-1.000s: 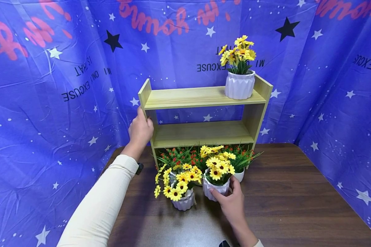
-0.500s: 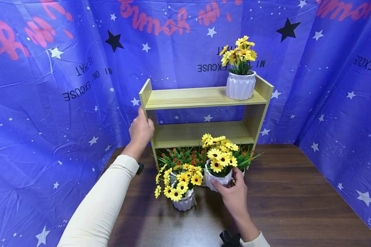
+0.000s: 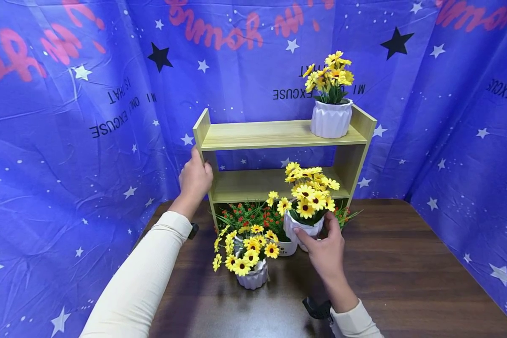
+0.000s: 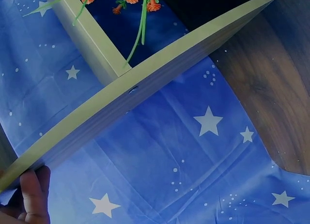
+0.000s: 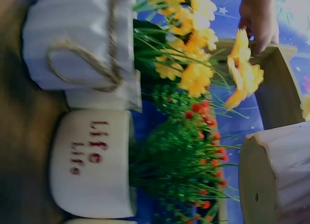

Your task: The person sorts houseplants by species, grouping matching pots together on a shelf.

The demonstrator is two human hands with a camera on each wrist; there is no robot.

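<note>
My left hand [image 3: 195, 177] grips the left side panel of a small wooden shelf [image 3: 253, 184]; in the left wrist view its fingers [image 4: 35, 195] curl at the panel's edge. My right hand [image 3: 327, 251] holds a white ribbed flowerpot [image 3: 295, 229] of yellow daisy-like flowers, thumb on the front and fingers on the right side. This pot hangs in front of the lower boards, its underside [image 5: 256, 185] visible in the right wrist view. A similar flowerpot [image 3: 253, 276] with yellow flowers stands on the table at the front left. Another flowerpot [image 3: 331, 119] sits at the top board's right end.
Behind the pots, red-flowered green plants [image 3: 247, 215] stand at the shelf's bottom. One white pot [image 5: 92, 161] reads "Life". Twine [image 5: 82, 64] rings the front-left flowerpot. A brown wooden table [image 3: 405, 272] lies below; a blue star-patterned curtain [image 3: 236, 89] surrounds it.
My right hand has raised the flowerpot from near the table, up and slightly right towards the middle board. My left hand keeps its grip on the shelf's side.
</note>
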